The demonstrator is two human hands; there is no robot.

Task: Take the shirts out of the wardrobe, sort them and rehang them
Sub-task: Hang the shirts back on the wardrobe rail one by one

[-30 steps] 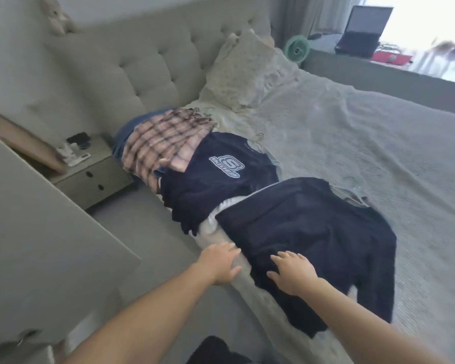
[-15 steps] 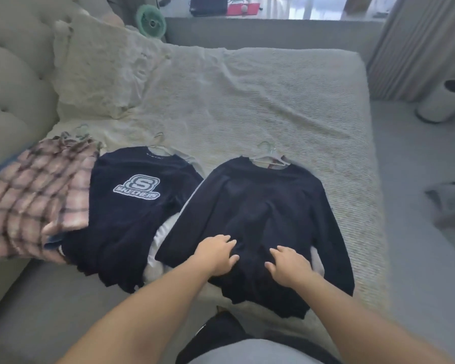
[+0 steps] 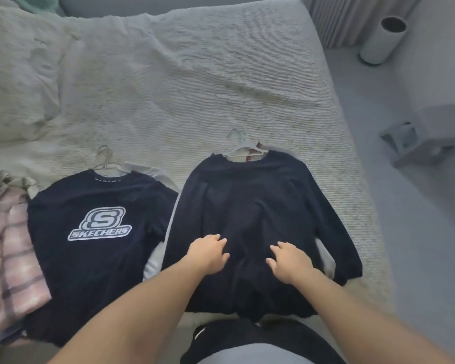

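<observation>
A plain dark navy long-sleeved shirt [image 3: 258,206] lies flat on the bed on a white hanger [image 3: 243,148]. My left hand [image 3: 208,254] and my right hand [image 3: 290,261] rest on its lower front, fingers loosely spread, a little apart from each other. To the left lies a navy shirt with a white Skechers logo [image 3: 97,232], also on a hanger [image 3: 104,160]. A pink plaid shirt [image 3: 9,248] lies at the far left edge.
The bed [image 3: 221,82] has a pale textured cover and a pillow [image 3: 19,72] at the back left. On the grey floor to the right stand a white cylinder bin [image 3: 380,40] and a grey box [image 3: 426,132].
The view has swung from the headboard side to straight over the bed. Both hands have moved up from the plain shirt's hem onto its lower front.
</observation>
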